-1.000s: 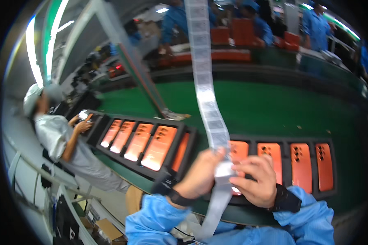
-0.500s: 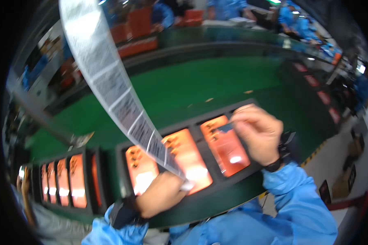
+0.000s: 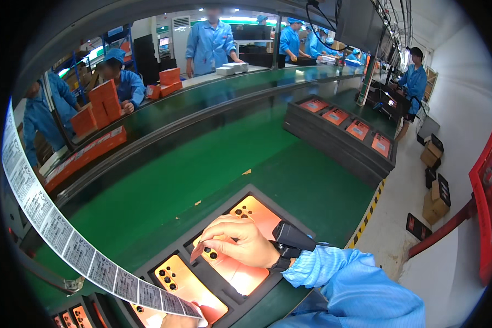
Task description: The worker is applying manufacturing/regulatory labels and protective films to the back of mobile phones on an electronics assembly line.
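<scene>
My right hand [image 3: 239, 241] reaches over an orange phone [image 3: 240, 276] with black camera lenses. Its thumb and fingertips pinch a small thin label-like piece [image 3: 196, 252] beside the lenses. The hand covers part of that phone. At the lower edge my left hand [image 3: 179, 321], mostly cut off, grips the end of a long strip of printed labels [image 3: 101, 269]. The strip arcs up the left side and its lower end passes over the phones. Another phone [image 3: 188, 284] lies between my hands, and one more phone [image 3: 257, 210] lies beyond my right hand. All rest in a black foam tray [image 3: 250, 191].
The tray sits on a green work surface [image 3: 300, 186]. More foam trays with orange items [image 3: 347, 131] are stacked at the right; another phone tray [image 3: 76, 314] is at the lower left. Co-workers in blue stand across the line near orange boxes [image 3: 105, 103]. Cartons [image 3: 436, 202] stand on the floor.
The view has tilted up and turned right. My right hand now lies over the lens area of the phone, with the small piece still pinched. My left hand has dropped to the lower edge.
</scene>
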{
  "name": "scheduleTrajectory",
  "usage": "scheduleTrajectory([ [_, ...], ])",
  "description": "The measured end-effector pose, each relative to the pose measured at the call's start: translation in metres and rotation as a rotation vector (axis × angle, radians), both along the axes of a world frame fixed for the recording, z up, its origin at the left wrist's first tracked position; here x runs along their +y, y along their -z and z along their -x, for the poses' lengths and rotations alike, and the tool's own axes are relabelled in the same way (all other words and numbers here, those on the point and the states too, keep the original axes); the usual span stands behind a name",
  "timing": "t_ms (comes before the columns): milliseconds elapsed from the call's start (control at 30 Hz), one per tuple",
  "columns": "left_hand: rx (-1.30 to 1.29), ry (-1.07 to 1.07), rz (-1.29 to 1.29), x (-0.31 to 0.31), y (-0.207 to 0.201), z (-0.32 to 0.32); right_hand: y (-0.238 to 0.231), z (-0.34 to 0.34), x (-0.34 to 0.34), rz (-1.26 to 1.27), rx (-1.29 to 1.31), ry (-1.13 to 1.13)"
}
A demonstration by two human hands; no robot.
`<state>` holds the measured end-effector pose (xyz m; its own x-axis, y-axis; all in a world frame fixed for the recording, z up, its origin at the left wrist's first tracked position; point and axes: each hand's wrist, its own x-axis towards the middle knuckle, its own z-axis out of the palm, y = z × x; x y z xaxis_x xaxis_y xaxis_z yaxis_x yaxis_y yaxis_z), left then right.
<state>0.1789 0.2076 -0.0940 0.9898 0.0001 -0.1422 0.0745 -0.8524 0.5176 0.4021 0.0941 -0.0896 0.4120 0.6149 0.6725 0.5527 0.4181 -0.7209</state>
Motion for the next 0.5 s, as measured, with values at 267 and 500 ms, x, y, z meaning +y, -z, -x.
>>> scheduleTrajectory([
  [267,-0.083,0.232,-0.205,0.011,0.013,0.003,0.023,-0.008,0.007,0.019,0.005,0.031],
  [500,-0.102,0.227,-0.509,0.002,0.018,0.001,0.039,-0.009,0.008,0.19,0.422,-0.108],
])
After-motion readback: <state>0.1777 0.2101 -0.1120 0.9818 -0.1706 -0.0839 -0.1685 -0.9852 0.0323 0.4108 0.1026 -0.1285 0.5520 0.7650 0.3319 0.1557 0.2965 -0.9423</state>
